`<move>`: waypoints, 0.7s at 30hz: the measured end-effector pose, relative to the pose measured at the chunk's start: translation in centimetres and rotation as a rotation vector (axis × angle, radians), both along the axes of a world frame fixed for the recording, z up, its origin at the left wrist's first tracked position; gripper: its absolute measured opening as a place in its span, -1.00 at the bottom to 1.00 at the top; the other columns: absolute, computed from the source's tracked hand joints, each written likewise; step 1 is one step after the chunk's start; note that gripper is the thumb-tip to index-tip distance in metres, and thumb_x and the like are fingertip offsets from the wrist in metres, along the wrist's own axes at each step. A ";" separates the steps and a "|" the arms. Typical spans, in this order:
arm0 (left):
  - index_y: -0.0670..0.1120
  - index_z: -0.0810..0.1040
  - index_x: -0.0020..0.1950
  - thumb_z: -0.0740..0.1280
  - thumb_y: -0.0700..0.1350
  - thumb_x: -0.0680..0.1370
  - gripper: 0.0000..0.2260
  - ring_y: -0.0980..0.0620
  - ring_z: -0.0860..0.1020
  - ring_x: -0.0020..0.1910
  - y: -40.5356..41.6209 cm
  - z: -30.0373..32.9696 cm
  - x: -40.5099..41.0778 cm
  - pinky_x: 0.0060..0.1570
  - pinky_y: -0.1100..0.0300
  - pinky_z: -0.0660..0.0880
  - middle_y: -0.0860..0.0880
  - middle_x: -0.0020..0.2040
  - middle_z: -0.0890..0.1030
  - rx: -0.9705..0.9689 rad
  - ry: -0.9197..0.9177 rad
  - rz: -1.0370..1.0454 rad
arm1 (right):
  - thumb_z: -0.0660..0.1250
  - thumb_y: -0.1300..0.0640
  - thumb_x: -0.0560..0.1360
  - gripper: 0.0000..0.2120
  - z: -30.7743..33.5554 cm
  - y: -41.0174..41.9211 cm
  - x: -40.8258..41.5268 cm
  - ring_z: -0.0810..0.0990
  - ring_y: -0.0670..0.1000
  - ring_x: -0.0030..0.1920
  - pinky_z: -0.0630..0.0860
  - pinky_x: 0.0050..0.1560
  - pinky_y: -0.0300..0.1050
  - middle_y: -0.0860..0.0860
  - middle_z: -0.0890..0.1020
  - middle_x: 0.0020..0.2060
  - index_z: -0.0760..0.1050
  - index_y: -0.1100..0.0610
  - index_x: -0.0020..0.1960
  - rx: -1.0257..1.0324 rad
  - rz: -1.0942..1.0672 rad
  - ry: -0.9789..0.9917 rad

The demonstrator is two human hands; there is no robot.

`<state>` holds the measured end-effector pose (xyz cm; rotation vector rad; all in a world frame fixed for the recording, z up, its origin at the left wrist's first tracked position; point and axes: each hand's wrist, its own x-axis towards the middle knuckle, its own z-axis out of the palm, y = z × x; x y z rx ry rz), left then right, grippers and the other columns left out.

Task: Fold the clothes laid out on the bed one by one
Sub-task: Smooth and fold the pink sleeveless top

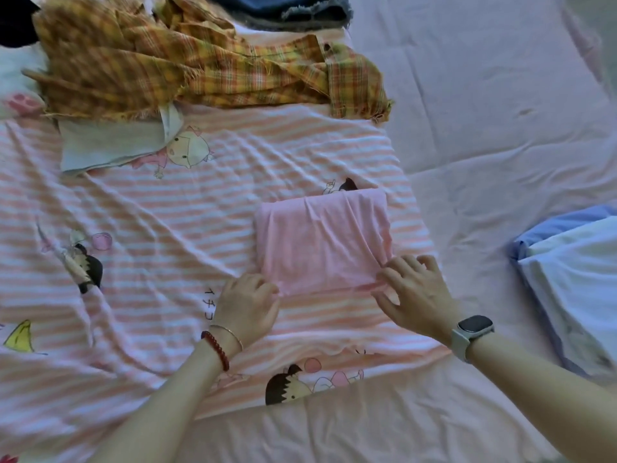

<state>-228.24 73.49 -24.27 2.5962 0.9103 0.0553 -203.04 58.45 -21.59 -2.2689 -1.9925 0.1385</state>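
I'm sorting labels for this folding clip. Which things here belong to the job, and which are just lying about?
Part of the job:
pink garment, gripped by left hand and right hand
yellow plaid garment
denim garment

Lying about:
striped cartoon blanket
blue and white folded pile
smartwatch

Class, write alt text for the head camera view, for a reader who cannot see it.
Two hands, left and right, grip the near corners of a folded pink garment on a striped cartoon blanket. A crumpled yellow plaid garment lies beyond it, and folded blue and white clothes sit to the right.
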 end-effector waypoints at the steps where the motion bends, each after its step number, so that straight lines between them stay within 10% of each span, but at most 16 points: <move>1: -0.16 0.63 -0.16 0.30 -0.06 0.39 -0.79 -0.15 0.59 -0.17 0.5 -0.1 0.5 -0.18 0.01 0.51 -0.13 -0.19 0.59 -0.036 -0.030 0.113 | 0.23 0.02 0.43 -0.76 0.1 0.7 -0.1 0.58 0.14 -0.22 0.32 -0.13 0.00 0.05 0.58 -0.26 0.57 0.16 -0.19 0.057 -0.088 0.040; 7: -0.18 0.44 0.21 0.27 -0.02 0.54 -0.67 -0.12 0.49 0.09 6.2 -0.4 6.8 0.01 0.17 0.37 -0.14 0.18 0.47 -0.431 -0.193 0.822 | 0.26 0.03 0.54 -0.70 0.1 8.3 1.7 0.47 0.14 0.09 0.38 0.14 0.08 0.13 0.54 0.03 0.47 0.23 0.13 0.088 -0.825 0.460; 15: -0.15 0.49 -0.13 0.16 -0.05 0.60 -0.77 -0.09 0.40 -0.16 8.8 -2.3 9.7 -0.21 0.18 0.25 -0.18 -0.05 0.59 -0.349 -0.228 1.038 | 0.12 0.11 0.58 -0.81 -2.2 11.9 4.2 0.49 0.19 0.01 0.30 -0.13 -0.10 0.17 0.57 0.00 0.44 0.21 0.04 0.041 -0.951 0.558; 21: -0.30 0.50 -0.03 0.12 -0.14 0.62 -0.74 -0.16 0.42 -0.08 8.8 -3.2 9.7 -0.23 0.18 0.17 -0.23 -0.07 0.54 -0.354 -0.233 1.110 | 0.11 0.10 0.60 -0.81 -2.8 10.7 6.1 0.50 0.21 -0.01 0.29 -0.15 -0.08 0.19 0.58 0.02 0.42 0.16 0.08 -0.081 -1.010 0.555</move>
